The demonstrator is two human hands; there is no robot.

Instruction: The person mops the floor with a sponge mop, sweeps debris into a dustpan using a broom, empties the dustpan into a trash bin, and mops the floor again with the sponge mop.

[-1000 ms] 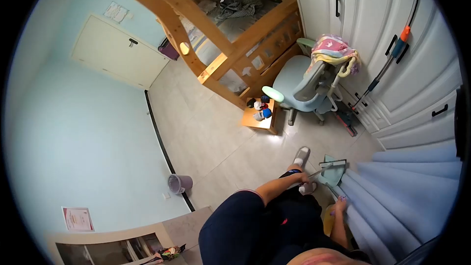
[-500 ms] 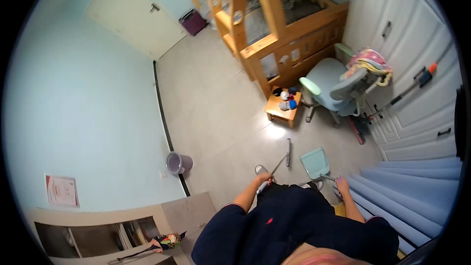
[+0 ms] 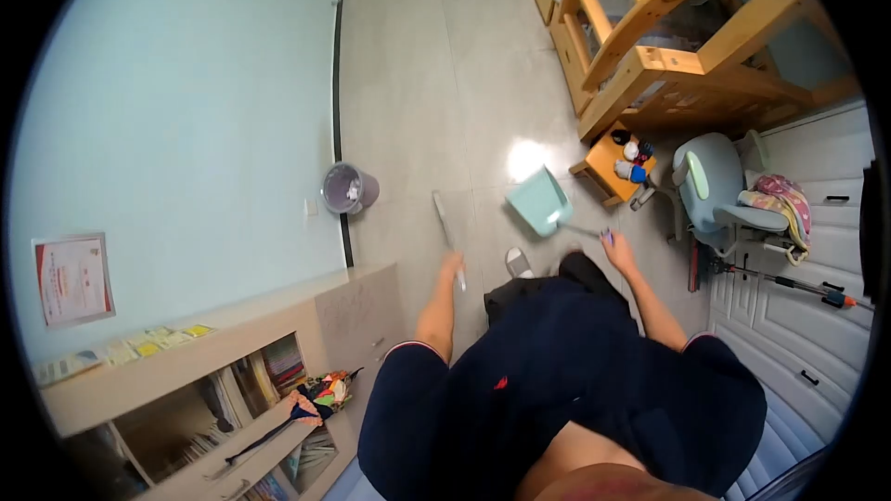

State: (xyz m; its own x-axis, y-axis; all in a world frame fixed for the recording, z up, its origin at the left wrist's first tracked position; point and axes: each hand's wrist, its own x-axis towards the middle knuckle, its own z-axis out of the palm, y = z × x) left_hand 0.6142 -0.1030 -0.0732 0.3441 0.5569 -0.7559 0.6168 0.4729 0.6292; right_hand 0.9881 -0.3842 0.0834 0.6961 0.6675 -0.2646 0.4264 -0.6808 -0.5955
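My left hand [image 3: 452, 264] is closed round the handle of a grey broom or squeegee [image 3: 441, 212], whose narrow head points away from me over the tiled floor. On the other side, my right hand [image 3: 612, 246] grips the thin handle of a light green dustpan [image 3: 539, 202]. The dustpan's wide tray lies open side up, at or just above the floor, in front of a slippered foot [image 3: 518, 263]. The two tools are apart from each other.
A purple waste bin [image 3: 350, 188] with white paper inside stands by the left wall. At the right are a small wooden stool [image 3: 601, 163], a swivel chair [image 3: 711, 176] and the bunk bed [image 3: 640, 74]. A bookshelf [image 3: 176, 357] is at the lower left.
The view has turned left, toward the bin and bookshelf. My left hand has swung the broom out to the left, and the dustpan in my right hand has moved away from the curtain.
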